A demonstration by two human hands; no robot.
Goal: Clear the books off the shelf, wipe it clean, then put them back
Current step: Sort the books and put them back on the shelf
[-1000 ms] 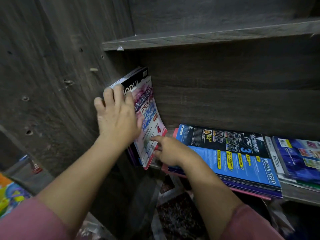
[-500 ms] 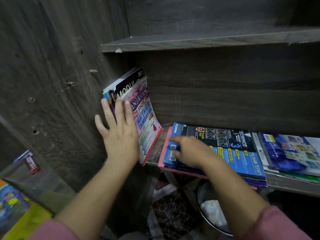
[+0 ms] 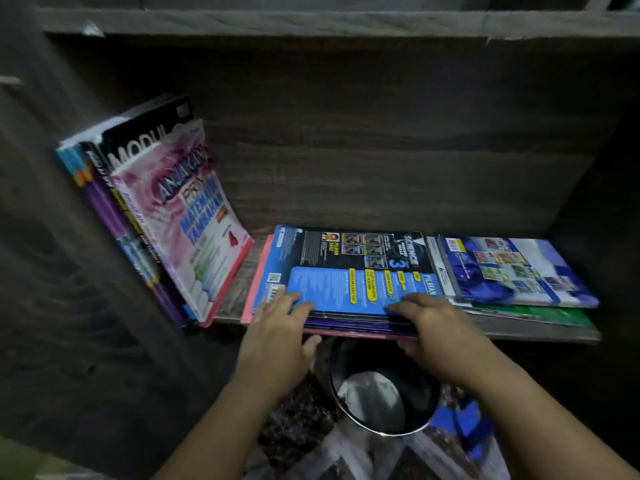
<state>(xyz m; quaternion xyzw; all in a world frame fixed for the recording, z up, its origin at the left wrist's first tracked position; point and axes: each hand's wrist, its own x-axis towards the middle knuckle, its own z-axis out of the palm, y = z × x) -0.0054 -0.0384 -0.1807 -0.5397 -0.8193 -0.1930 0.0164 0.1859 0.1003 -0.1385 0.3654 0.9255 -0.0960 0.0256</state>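
The left hand point(image 3: 277, 334) and right hand point(image 3: 436, 327) grip the front edge of the flat stack of workbooks point(image 3: 353, 271) in the middle of the shelf point(image 3: 540, 333), fingers point(image 3: 289, 299) laid over the blue Science cover and thumbs tucked beneath, pinching the whole pile, seemingly so it moves as one. A row of books point(image 3: 162, 209) leans on the side wall point(image 3: 52, 271), its only prop, a second flat pile point(image 3: 512, 271) lies just right of the gripped stack, and a metal bin point(image 3: 381, 400) stands below
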